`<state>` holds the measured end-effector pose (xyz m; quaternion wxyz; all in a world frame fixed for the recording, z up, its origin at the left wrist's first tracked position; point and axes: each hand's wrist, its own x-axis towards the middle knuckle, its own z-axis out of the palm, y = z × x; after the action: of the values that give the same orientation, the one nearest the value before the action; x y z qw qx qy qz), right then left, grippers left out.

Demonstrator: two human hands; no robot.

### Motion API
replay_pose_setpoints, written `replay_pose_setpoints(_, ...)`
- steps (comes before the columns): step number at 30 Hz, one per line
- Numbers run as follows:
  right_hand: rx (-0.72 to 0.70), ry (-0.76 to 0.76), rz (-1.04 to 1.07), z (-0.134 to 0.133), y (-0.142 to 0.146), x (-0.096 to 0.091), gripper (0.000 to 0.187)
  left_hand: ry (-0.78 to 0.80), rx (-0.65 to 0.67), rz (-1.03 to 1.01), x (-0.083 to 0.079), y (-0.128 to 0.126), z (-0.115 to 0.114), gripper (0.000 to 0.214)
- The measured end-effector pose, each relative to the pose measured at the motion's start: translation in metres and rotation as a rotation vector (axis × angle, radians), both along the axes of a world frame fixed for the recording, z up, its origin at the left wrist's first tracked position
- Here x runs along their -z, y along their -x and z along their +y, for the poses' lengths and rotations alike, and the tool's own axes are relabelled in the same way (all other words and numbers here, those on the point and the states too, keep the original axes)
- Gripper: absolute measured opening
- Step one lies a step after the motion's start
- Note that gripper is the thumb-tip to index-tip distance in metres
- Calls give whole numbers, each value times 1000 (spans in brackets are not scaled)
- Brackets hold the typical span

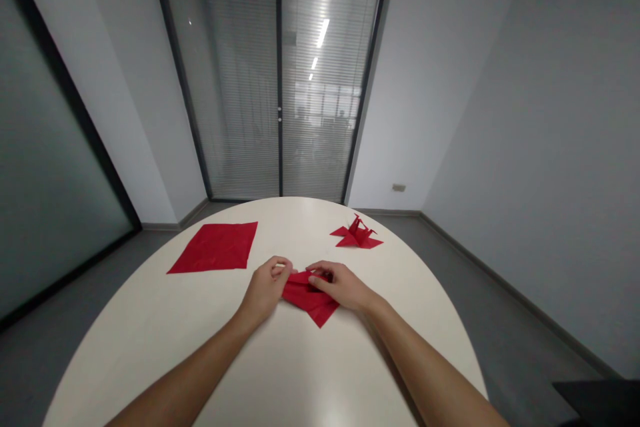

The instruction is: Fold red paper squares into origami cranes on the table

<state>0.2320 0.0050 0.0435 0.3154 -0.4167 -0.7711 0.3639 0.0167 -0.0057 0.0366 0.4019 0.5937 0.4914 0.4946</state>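
A partly folded sheet of red paper (306,295) lies between my hands at the middle of the table, one pointed corner toward me. At its left end, my left hand (267,285) pinches the edge between thumb and fingers. My right hand (340,283) grips the upper right part, the thumb on top and the fingers curled over the far edge. Both hands cover portions of the folds, so the full shape is hidden.
A flat red paper sheet (215,247) lies at the table's far left. Folded red paper cranes (357,235) sit at the far right. The round white table (295,373) stands before a glass door with blinds (245,93). A dark object (600,397) shows at lower right.
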Motion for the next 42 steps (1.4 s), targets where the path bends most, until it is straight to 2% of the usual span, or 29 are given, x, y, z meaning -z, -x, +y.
replay_pose_setpoints(3,-23,-45,-64,-7,2,-7,40,126,24,-186,-8,1,-4,52)
replay_pose_setpoints(5,-41,-62,-86,-10,3,-12,41,190,95,-314,-11,2,-7,60)
replay_pose_setpoints(8,-92,-79,-113,-11,1,-18,40,229,212,-386,-10,0,-9,59)
replay_pose_setpoints(12,-118,-187,-234,-10,-4,-20,45,63,246,-208,0,-5,-8,41)
replay_pose_setpoints(13,-123,-205,-268,-10,-5,-19,51,19,243,-154,3,-6,-7,39)
replay_pose_setpoints(16,-110,-214,-337,-12,-3,-17,93,-61,141,57,10,-6,-6,39)
replay_pose_setpoints(18,-115,-227,-324,-14,1,-17,104,-105,91,165,13,-4,-5,41)
replay_pose_setpoints(20,-149,-253,-282,-15,4,-19,97,-129,94,180,15,-2,-4,43)
replay_pose_setpoints(24,-190,-311,-222,-18,5,-23,72,-101,155,88,16,-1,-1,35)
replay_pose_setpoints(27,-197,-330,-195,-19,4,-24,65,-51,196,3,19,-2,2,27)
replay_pose_setpoints(32,-225,-313,-136,-19,6,-19,66,-26,211,-59,29,-2,5,35)
replay_pose_setpoints(36,-301,-348,-77,-19,11,-20,65,38,255,-106,28,-2,3,42)
replay_pose_setpoints(38,-306,-418,-85,-19,12,-23,67,69,194,-139,25,-3,2,42)
replay_pose_setpoints(42,-217,-587,-147,-21,15,-26,80,43,42,-126,20,-1,4,32)
